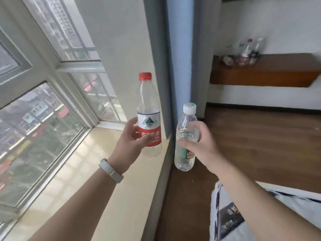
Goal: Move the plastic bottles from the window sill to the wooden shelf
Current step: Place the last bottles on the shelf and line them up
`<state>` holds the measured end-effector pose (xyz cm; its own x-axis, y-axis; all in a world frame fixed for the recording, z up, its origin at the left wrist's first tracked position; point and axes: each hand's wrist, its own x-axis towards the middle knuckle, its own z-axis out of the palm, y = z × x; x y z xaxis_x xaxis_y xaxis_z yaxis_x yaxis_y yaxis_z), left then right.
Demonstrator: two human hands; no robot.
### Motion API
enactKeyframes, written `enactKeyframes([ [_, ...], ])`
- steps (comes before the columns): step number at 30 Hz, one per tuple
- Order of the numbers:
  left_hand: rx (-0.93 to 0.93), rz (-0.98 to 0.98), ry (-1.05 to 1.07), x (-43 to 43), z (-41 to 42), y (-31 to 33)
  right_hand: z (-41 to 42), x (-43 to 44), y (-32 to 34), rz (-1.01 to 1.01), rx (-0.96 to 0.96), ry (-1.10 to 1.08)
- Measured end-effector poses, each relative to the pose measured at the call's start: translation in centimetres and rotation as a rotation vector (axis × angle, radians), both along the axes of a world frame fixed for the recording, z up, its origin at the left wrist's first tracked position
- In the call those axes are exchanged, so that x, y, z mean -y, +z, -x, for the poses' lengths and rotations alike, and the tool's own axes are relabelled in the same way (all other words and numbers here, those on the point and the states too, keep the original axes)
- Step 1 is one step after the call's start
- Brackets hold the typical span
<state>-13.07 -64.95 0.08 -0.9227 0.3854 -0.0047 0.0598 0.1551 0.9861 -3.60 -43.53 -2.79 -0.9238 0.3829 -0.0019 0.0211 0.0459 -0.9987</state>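
Above the window sill [111,171], both hands' fingers grip clear bottles: red-capped bottle [149,108] left, white-capped bottle [185,136] right.

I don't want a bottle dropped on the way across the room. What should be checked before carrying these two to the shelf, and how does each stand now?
1. Left hand grip on the red-capped bottle: ok, fingers wrap the label.
2. Right hand grip on the white-capped bottle: ok, closed round its middle.
3. Both caps on: ok.
4. Both bottles lifted off the window sill: ok.
5. Free room on the wooden shelf: ok, bare surface right of the blurred bottles on the shelf.
6. Floor path to the shelf: cannot tell, only partly in view.
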Motion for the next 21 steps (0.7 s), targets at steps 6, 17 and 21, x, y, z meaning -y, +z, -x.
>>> enactKeyframes([
  [6,0.005,0.012,-0.154,-7.3,2.3,-0.7,-1.3,-5.6,0.1,0.013,0.008,-0.169],
  [17,0.030,0.022,-0.390,-18.4,9.4,-2.7,1.4,-13.5,-0.8,-0.061,0.172,-0.410],
  [21,0.069,-0.017,-0.464,-22.8,14.6,-4.0,5.5,-16.0,-1.3,-0.080,0.209,-0.481],
])
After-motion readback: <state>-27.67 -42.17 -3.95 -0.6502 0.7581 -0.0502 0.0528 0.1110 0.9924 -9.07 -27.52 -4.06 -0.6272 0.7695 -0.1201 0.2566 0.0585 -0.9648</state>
